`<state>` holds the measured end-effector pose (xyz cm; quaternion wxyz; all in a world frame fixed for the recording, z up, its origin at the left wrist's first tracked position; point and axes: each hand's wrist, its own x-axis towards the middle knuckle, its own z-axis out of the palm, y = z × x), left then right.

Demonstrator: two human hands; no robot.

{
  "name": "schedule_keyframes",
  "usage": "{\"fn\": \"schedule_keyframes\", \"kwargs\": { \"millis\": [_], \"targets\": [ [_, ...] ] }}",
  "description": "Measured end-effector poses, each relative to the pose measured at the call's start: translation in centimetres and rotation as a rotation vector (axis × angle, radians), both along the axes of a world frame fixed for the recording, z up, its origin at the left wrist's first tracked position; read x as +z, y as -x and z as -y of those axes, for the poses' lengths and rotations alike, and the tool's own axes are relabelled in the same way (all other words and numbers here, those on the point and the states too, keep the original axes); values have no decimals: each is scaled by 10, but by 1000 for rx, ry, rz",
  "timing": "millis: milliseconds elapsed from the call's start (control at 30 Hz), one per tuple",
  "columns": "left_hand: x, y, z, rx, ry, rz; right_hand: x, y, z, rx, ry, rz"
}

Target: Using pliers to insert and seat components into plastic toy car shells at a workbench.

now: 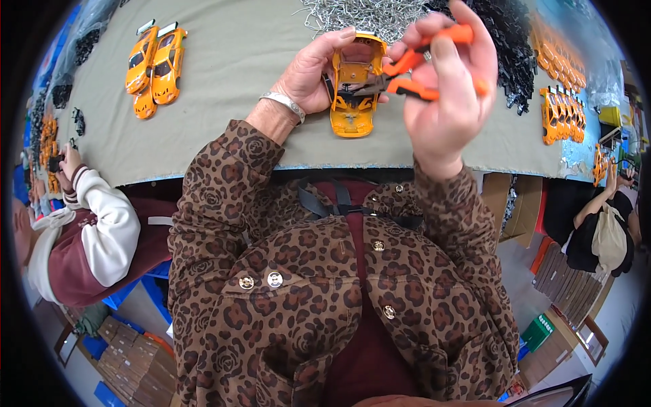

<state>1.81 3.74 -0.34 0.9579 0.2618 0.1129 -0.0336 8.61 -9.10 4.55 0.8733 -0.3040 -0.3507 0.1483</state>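
Note:
An orange toy car body point(352, 122) is turned over so its hollow underside shows. My left hand point(308, 73) is closed round its left side, thumb along the top end. In my right hand point(451, 88) is a pair of pliers point(407, 62) with orange and black handles, spread apart. The dark jaws of the pliers reach into the middle of the car body, at a black part inside it. Whether the jaws grip that part I cannot tell.
Finished-looking orange toy cars point(154, 64) stand at the left. Silvery metal pieces point(366, 15) are heaped at the back, beside a pile of black parts point(505, 51). More orange cars point(561, 115) line the right. Other people sit left point(102, 224) and right point(600, 217).

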Motion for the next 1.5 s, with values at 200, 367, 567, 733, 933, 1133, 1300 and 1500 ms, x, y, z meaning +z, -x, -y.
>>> {"fn": "schedule_keyframes", "kwargs": {
  "millis": [200,367,567,733,933,1133,1300,1500],
  "targets": [
    [-3,-4,-4,-60,-74,83,-4,36,15,-276,25,-12],
    [-11,-2,0,-50,-97,113,-17,55,18,-357,75,207],
    [-9,-2,-4,-57,-191,80,-9,39,18,-205,90,76],
    [-9,-6,-6,-57,-194,61,-20,39,21,-169,58,113],
    [-2,-4,-1,-17,-248,67,-27,53,21,-273,54,288],
    [19,8,-8,101,-369,13,-4,43,18,-79,72,140],
    [50,17,-19,356,-622,32,6,35,-2,-35,-64,252],
    [24,13,-56,564,-659,-106,27,16,-32,-61,-214,116]
  ]
}}
